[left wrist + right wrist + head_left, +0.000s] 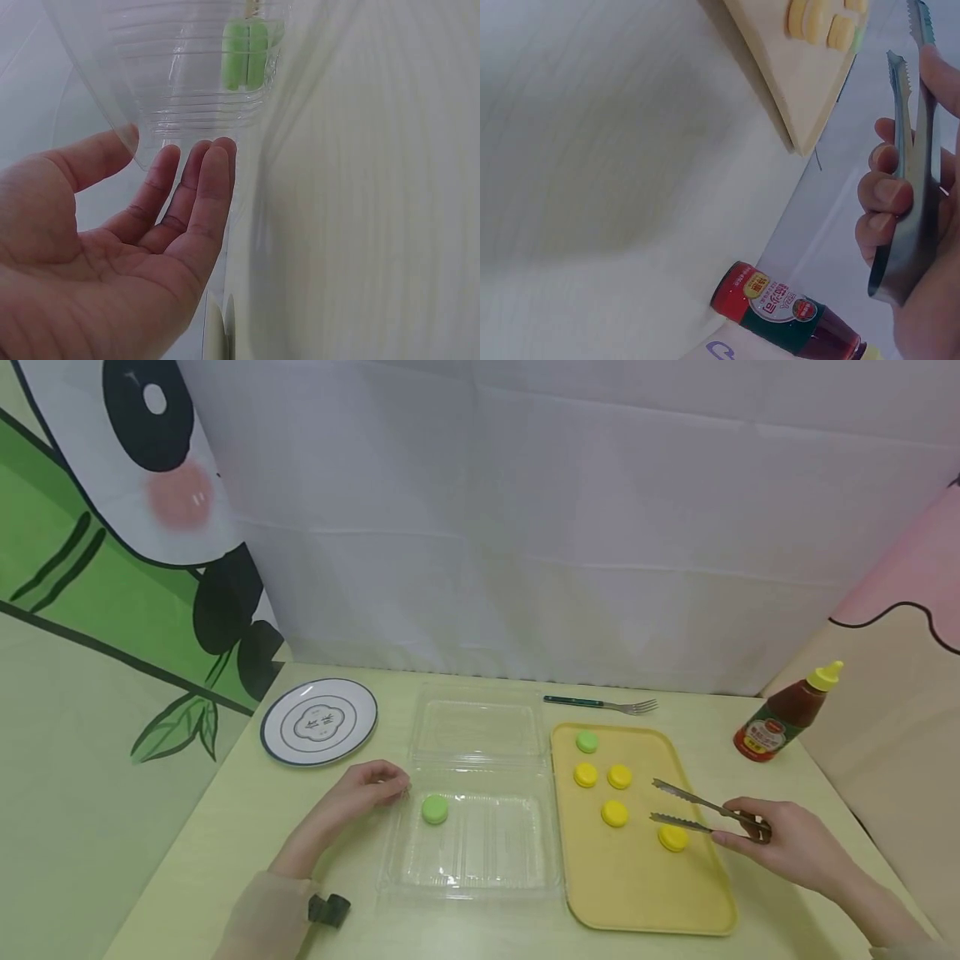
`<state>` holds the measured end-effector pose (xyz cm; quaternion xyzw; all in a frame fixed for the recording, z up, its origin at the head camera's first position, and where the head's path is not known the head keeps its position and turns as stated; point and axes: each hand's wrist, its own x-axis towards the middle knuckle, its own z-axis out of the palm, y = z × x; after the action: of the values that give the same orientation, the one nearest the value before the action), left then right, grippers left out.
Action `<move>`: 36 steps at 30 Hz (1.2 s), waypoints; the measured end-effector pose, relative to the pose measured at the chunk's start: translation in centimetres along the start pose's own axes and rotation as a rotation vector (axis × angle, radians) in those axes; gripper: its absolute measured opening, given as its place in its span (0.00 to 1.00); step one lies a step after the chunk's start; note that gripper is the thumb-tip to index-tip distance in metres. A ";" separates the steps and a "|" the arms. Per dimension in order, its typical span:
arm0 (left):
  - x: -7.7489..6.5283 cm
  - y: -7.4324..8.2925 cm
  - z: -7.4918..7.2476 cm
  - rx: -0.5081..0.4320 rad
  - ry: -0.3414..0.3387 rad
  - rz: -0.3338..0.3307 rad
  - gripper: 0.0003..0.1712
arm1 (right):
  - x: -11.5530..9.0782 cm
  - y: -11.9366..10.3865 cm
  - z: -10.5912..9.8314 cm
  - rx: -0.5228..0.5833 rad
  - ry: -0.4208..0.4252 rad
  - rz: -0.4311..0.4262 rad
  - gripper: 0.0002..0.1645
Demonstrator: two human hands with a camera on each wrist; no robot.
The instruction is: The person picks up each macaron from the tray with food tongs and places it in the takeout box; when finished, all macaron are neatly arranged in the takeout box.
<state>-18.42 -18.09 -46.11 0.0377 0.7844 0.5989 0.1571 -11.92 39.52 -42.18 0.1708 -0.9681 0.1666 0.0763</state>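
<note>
My left hand (367, 787) holds the left rim of a clear plastic clamshell box (487, 839), thumb on one side and fingers on the other in the left wrist view. Inside the box, toward its left, sits one green macaron (434, 809). Metal tongs (922, 195) are gripped in my right hand (783, 839); their serrated tips stand apart above the yellow tray (637, 893). Under the tongs lies a yellow macaron (672, 837). Several more yellow macarons and one green macaron (587, 742) rest on the tray's far half.
A blue-rimmed plate (281, 739) stands at the back left, and a fork (600, 703) lies behind the tray. The ketchup bottle (780, 722) stands at the right. A small black object (328, 910) is near my left sleeve. White cloth (510, 527) hangs behind the table.
</note>
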 end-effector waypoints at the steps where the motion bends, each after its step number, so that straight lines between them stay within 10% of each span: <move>1: 0.0 0.0 0.0 -0.002 0.000 0.000 0.17 | -0.3 0.2 0.1 -0.002 -0.001 0.002 0.19; 36: 0.1 -0.1 -0.1 0.071 0.010 -0.012 0.17 | -5.2 1.4 3.1 -0.091 0.021 0.138 0.18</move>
<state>-18.57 -18.18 -46.24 0.0355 0.8061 0.5699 0.1552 -7.88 41.26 -46.55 0.0984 -0.9833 0.1289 0.0823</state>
